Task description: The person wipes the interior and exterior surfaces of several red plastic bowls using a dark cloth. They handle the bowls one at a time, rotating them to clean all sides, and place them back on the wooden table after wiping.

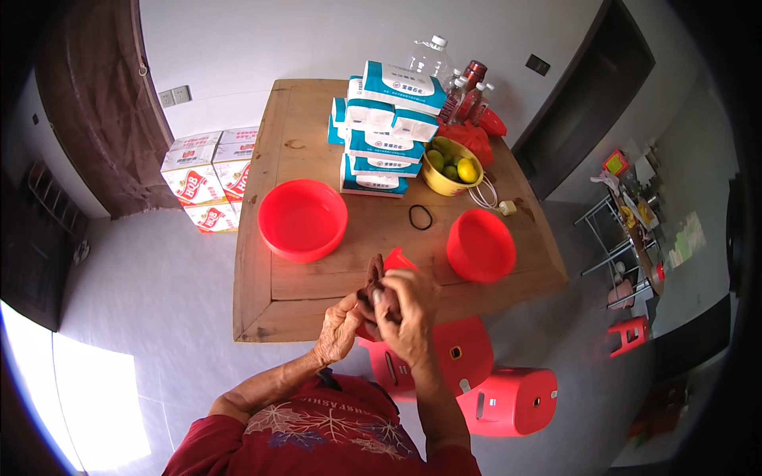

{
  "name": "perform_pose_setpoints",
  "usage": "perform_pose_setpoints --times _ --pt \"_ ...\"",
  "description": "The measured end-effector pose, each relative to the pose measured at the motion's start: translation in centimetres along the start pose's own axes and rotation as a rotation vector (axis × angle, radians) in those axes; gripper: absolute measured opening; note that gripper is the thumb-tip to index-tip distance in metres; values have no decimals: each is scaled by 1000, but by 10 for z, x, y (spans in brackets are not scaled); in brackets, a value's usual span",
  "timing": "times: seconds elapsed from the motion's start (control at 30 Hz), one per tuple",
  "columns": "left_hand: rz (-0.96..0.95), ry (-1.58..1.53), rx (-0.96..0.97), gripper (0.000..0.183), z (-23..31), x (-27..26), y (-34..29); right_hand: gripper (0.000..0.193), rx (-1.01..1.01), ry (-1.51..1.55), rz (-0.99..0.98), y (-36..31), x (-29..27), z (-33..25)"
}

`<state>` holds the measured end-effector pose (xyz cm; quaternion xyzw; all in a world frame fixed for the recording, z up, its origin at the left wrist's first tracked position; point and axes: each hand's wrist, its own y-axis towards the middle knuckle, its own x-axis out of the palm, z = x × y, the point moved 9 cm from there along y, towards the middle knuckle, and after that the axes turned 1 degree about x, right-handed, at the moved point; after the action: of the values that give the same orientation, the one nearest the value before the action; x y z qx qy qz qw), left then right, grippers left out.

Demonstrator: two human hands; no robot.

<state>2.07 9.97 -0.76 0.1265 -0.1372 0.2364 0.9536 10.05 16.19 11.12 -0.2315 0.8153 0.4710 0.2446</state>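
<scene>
Over the near edge of the wooden table (pixel 286 317), both of my hands are closed on a soft brown cloth (pixel 375 274). My left hand (pixel 340 325) pinches its left side. My right hand (pixel 410 309) grips it from the right, fingers curled over the top. Just beyond my right hand shows part of a bright red plastic piece (pixel 398 259); the rest is hidden, so I cannot tell its kind or whether I hold it. A round red basin (pixel 303 220) stands to the left on the table, and a smaller red basin (pixel 481 246) to the right.
Stacked tissue packs (pixel 384 147) stand mid-table. Beside them are a yellow bowl of fruit (pixel 444 184), a white cable (pixel 486 194), a black band (pixel 421 216) and several bottles (pixel 468 103). Red stools (pixel 516 401) stand at the near side; cartons (pixel 210 178) sit on the floor left.
</scene>
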Motion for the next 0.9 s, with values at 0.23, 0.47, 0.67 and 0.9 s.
perform_pose_setpoints --times 0.23,0.47,0.67,0.9 --pt "50 205 23 25 2 -15 -1 12 645 1112 -193 3 38 105" --pt "-61 114 -30 25 -6 -26 -2 7 643 1196 -114 -7 52 144" --pt "-382 387 -372 43 35 6 6 17 -15 554 -285 31 11 37" --pt "-283 190 -100 36 45 1 13 29 -226 215 -127 16 10 -34"
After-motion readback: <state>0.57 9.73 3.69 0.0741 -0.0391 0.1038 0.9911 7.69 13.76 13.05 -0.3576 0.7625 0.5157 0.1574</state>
